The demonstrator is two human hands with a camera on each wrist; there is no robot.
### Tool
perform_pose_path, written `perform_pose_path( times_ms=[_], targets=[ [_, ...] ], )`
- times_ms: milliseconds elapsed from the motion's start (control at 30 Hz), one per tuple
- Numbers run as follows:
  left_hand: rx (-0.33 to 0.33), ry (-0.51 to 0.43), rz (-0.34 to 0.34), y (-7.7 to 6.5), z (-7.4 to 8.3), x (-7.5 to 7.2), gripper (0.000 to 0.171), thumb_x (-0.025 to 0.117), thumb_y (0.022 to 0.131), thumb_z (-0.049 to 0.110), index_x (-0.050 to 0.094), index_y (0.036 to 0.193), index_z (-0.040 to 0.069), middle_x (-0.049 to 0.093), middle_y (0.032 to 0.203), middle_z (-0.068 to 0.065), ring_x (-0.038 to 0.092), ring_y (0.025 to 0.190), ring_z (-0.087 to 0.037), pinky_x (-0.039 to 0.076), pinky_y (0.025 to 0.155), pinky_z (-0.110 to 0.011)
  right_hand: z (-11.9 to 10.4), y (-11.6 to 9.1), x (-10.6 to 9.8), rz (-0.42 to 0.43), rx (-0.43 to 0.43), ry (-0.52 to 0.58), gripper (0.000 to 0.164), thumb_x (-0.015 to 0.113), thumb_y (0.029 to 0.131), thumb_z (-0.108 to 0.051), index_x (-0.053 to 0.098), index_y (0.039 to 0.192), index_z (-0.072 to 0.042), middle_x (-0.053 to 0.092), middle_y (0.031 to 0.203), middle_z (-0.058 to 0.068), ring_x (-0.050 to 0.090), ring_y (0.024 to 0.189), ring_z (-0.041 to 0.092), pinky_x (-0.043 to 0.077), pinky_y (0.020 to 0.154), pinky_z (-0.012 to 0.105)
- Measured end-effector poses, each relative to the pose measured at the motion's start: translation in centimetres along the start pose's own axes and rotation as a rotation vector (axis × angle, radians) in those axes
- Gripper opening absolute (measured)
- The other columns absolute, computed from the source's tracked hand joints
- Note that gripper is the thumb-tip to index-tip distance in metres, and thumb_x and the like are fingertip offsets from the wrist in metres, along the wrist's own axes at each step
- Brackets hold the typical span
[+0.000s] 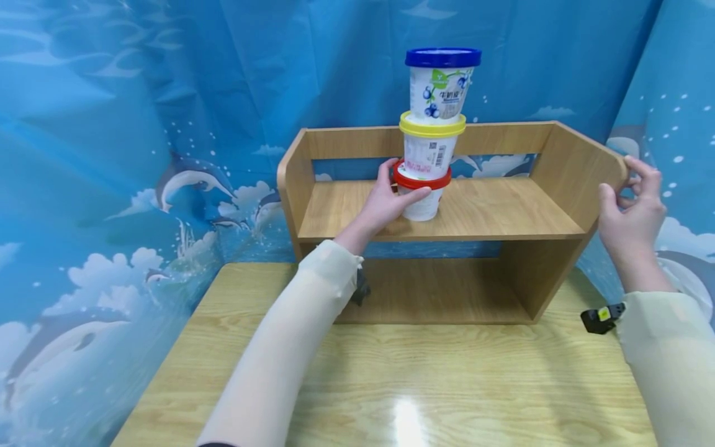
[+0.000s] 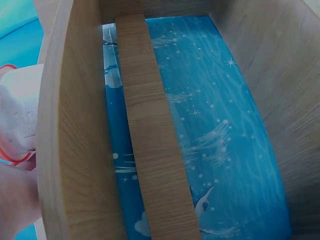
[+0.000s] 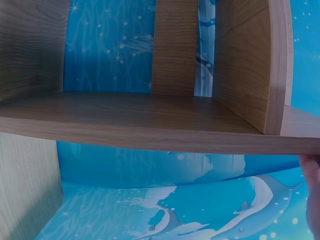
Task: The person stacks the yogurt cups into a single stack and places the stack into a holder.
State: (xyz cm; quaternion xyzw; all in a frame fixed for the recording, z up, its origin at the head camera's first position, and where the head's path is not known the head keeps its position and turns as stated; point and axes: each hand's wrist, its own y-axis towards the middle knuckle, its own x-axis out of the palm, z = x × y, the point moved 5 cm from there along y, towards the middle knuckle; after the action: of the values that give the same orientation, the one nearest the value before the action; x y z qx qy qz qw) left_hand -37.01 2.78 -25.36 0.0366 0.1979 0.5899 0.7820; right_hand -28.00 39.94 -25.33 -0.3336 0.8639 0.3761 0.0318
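Observation:
Three paper tubs stand stacked at the upper board of a small wooden desk shelf [image 1: 497, 205]. The bottom one, a red-lidded tub [image 1: 421, 208], is gripped by my left hand [image 1: 385, 202], thumb across its front. On it sits a yellow-lidded tub [image 1: 427, 152], and on top a blue-lidded tub [image 1: 438, 93] with blueberries printed on it. Whether the red-lidded tub touches the board is hard to tell. My right hand [image 1: 634, 214] holds the front edge of the shelf's right side panel [image 1: 586, 171]. Part of this hand [image 3: 312, 190] shows in the right wrist view.
The shelf stands at the back of a light wooden table [image 1: 447, 372]. Its lower compartment [image 1: 441, 288] is open at the front. A blue curtain [image 1: 251, 74] with dolphins hangs behind. A small black device [image 1: 600, 318] is at the right wrist.

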Motion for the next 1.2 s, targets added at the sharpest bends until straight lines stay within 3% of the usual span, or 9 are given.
perform_pose_path(
  times_ms=[200,467,833,1033,1200],
  targets=[
    [0.004,0.020,0.015,-0.5,0.0,-0.6,0.097,0.080,0.079,0.039,0.016,0.151,0.027,0.036,0.145,0.005,0.036,0.127,-0.013,0.047,0.098,-0.035,0.0,0.2,0.1,0.000,-0.006,0.002,0.046,0.051,0.100,-0.024,0.038,0.142,-0.035,0.052,0.122,-0.003,0.053,0.095,0.001,0.048,0.086,0.014],
    [0.065,0.059,0.038,-2.1,1.0,-1.8,0.096,0.080,0.079,0.040,0.017,0.151,0.027,0.035,0.149,0.002,0.035,0.132,-0.016,0.048,0.096,-0.039,0.3,0.6,0.1,-0.003,-0.005,0.008,0.047,0.053,0.099,-0.023,0.039,0.142,-0.035,0.045,0.108,-0.018,0.051,0.085,-0.005,0.046,0.078,0.008],
    [0.108,0.149,-0.003,-6.3,1.0,-3.8,0.092,0.078,0.081,0.038,0.018,0.151,0.031,0.034,0.152,0.001,0.033,0.136,-0.016,0.043,0.102,-0.047,0.2,0.6,-0.2,-0.016,0.004,0.031,0.047,0.053,0.099,-0.019,0.039,0.142,-0.034,0.049,0.118,-0.011,0.051,0.087,-0.005,0.046,0.078,0.008],
    [0.138,0.171,-0.027,-9.4,1.1,-5.0,0.088,0.077,0.084,0.029,0.019,0.151,0.030,0.035,0.152,0.001,0.034,0.137,-0.018,0.042,0.103,-0.047,0.3,0.1,-0.5,-0.069,0.050,-0.017,0.050,0.047,0.101,-0.023,0.031,0.145,-0.040,0.048,0.137,0.005,0.054,0.105,0.006,0.046,0.097,0.024],
    [0.180,0.176,-0.046,-11.9,0.7,-6.1,0.088,0.077,0.085,0.026,0.020,0.152,0.028,0.037,0.150,-0.001,0.036,0.136,-0.018,0.041,0.103,-0.048,0.5,-0.4,-1.2,-0.103,0.097,-0.019,0.055,0.048,0.100,-0.027,0.024,0.149,-0.039,0.042,0.147,0.009,0.051,0.119,0.007,0.043,0.102,0.026]
  ],
)
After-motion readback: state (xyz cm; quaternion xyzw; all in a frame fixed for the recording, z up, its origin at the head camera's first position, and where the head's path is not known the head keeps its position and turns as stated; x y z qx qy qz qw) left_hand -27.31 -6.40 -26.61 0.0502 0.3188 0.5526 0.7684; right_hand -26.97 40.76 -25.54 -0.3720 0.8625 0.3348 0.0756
